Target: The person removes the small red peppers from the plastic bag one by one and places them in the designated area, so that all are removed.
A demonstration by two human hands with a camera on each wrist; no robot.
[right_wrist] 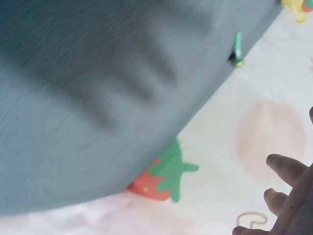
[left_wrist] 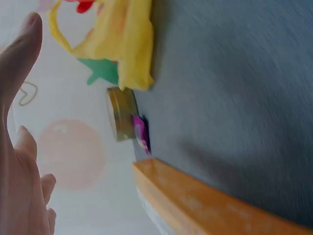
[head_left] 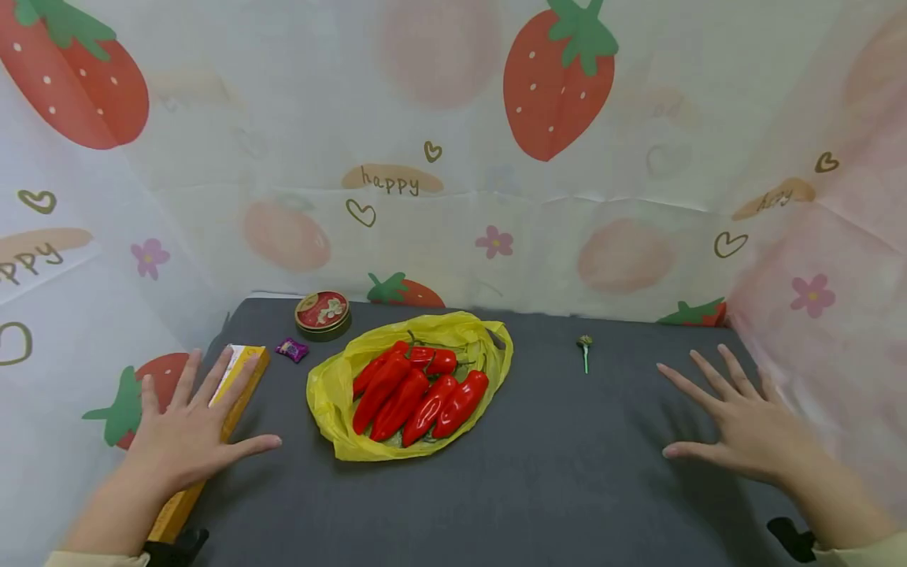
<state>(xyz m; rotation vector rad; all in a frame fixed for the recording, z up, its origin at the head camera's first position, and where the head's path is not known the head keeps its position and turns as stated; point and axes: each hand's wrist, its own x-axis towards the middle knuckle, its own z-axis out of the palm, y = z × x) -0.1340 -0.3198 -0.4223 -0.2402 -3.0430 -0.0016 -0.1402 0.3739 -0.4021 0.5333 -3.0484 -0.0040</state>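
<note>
Strawberry-print cloth (head_left: 460,220) is hung around the grey worktop (head_left: 553,488), and above it the left hand (head_left: 187,433) and the right hand (head_left: 754,425) are held with fingers splayed, nothing grasped by either! Under the left one, along the side, the box (left_wrist: 205,203) is laid, with daylight seen between them from the wrist; if that hand were dropped carelessly, the box could be bumped, perhaps shoved into the candy (head_left: 292,350) or the tin (head_left: 322,315) near its far end. Centre stage, the peppers (head_left: 401,404) are heaped in the yellow bag (head_left: 327,398), where the real danger may be found: were the rim tugged or the loop snagged by a finger, a glossy pepper or two might be spilled over that low side. Thin plastic, too, could be torn by a hard yank. Towards the back, the flower (head_left: 584,342) is seen lying alone, apart from the right hand; so small a thing could easily be swept aside, or fumbled if pinched in a rush.
</note>
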